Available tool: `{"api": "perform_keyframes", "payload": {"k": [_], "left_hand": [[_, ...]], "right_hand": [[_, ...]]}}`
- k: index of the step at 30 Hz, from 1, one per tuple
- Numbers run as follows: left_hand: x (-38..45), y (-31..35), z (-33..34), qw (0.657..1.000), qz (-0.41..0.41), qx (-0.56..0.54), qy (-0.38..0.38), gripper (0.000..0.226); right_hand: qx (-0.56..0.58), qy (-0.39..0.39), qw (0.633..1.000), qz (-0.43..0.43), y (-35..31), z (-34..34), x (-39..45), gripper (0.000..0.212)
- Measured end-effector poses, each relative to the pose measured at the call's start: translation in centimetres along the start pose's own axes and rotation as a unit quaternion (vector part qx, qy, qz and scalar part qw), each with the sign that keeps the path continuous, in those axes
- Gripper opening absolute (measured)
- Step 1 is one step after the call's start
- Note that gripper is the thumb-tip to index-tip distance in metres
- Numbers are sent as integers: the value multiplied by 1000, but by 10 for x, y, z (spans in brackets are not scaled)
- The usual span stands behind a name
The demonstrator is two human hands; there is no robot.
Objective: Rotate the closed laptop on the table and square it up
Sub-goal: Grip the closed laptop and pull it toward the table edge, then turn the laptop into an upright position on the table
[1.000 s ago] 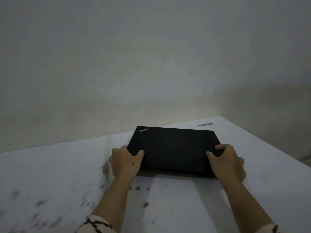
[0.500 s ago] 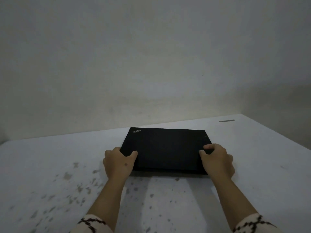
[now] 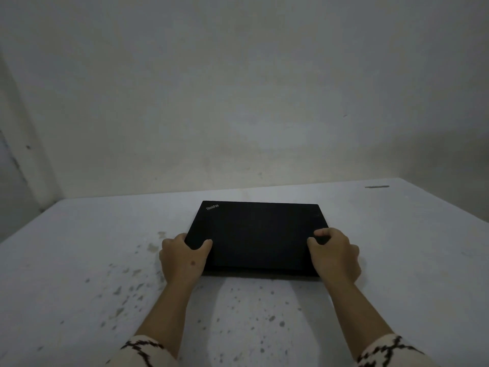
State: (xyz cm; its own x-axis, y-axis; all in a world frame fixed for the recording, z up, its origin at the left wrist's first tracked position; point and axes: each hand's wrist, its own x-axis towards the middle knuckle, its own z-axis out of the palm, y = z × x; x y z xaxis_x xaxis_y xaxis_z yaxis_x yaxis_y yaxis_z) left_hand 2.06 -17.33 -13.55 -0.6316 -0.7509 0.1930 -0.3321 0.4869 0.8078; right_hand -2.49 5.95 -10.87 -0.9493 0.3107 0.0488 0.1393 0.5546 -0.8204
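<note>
A closed black laptop (image 3: 258, 238) is lying flat on the white tabletop (image 3: 79, 260), roughly centred and a little short of the far wall (image 3: 238, 102). Its lid is facing up, with the small logo (image 3: 212, 207) sitting at the far left corner.

The left hand (image 3: 182, 256) is gripping the near left corner: the thumb is lying on top of the lid and the fingers are curling round the left edge, so the grip is pinching the laptop. The right hand (image 3: 334, 254) is doing the same at the near right corner, thumb and a bent forefinger pressing on the lid and the rest of the hand wrapping the right side. Patterned sleeves (image 3: 143, 350) are showing at the bottom of the view.

Judging by how the laptop is lying, the turning looks largely done and the squaring-up step is in hand. The far edge is running close to parallel with the line where tabletop and wall are meeting, though the right side seems to be sitting slightly nearer than the left; the wide lens is making this hard to tell.

The next move is probably calling for a small corrective twist, both hands sliding the laptop flat against the tabletop, then releasing without nudging it.
</note>
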Motion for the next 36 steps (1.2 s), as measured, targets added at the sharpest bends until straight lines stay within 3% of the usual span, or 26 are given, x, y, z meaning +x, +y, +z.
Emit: {"api": "perform_keyframes", "payload": {"k": [21,29,33,36], "left_hand": [[-4,-20,-9,995,-16,101,-23,48],[-9,-18,-13,982,6,183,-54,49],[-18,-17,-17,959,51,268,-83,59],[-26,-16,-15,938,75,316,-118,80]], "right_hand": [[-8,-20,1000,8,9,12,-27,21],[-102,-43,993,-34,13,15,-28,41],[-163,-71,983,-54,14,17,-27,60],[-172,-88,979,-58,14,15,-29,68]]}}
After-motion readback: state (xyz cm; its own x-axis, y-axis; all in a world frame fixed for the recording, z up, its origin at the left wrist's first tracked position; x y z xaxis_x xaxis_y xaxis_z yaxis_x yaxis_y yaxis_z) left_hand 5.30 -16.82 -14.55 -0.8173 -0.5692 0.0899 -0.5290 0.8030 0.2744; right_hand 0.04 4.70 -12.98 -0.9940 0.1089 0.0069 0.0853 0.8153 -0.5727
